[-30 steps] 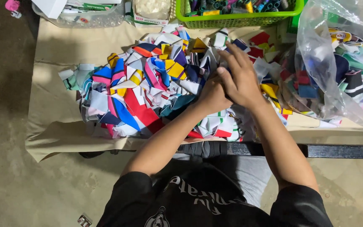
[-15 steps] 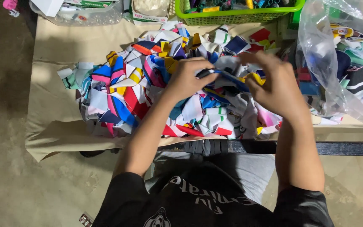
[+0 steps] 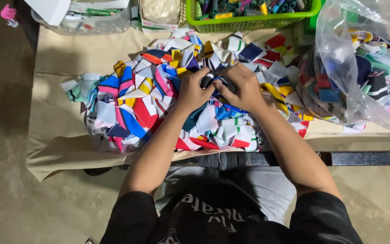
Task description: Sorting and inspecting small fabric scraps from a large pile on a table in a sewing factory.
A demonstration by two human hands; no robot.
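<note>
A heap of many-coloured fabric scraps (image 3: 132,104) covers the middle of a table draped in tan cloth (image 3: 55,135). My left hand (image 3: 194,90) and my right hand (image 3: 242,88) meet over the top of the heap, fingers curled and pinching the same small dark blue and white scrap (image 3: 214,80) between them. Both forearms reach up from the bottom of the view, over my black shirt.
A clear plastic bag (image 3: 362,63) full of more coloured pieces lies at the right. A green basket (image 3: 249,13) of spools stands at the back, with a clear tub (image 3: 86,18) and a small box (image 3: 159,13) to its left. The floor lies at the left.
My hands were apart half a second ago, stretching a piece lower on the heap. They have come together higher up and closed on one small scrap.
</note>
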